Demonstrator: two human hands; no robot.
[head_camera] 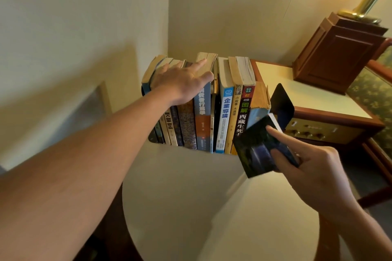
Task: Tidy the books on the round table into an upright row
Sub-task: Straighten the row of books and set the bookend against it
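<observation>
On the round tabletop (191, 197), far side, the row of books (224, 112) stands upright; left hand (182, 85) lies flat on the tops, grip spread, holding nothing. At the right end, right hand (314, 176) pinches a tilted dark book (261, 148) near the black bookend (283, 104). Best approach: brace the row, open a gap, slide it in upright, spine out.

You face a cream-white bench (191, 207). Note the white-and-blue spine (225, 116), the yellow spine (233, 121) and the dark red spine (244, 116). The bookend (283, 104) is black; the nearest book (258, 150) shows a dark green and blue cover.
</observation>
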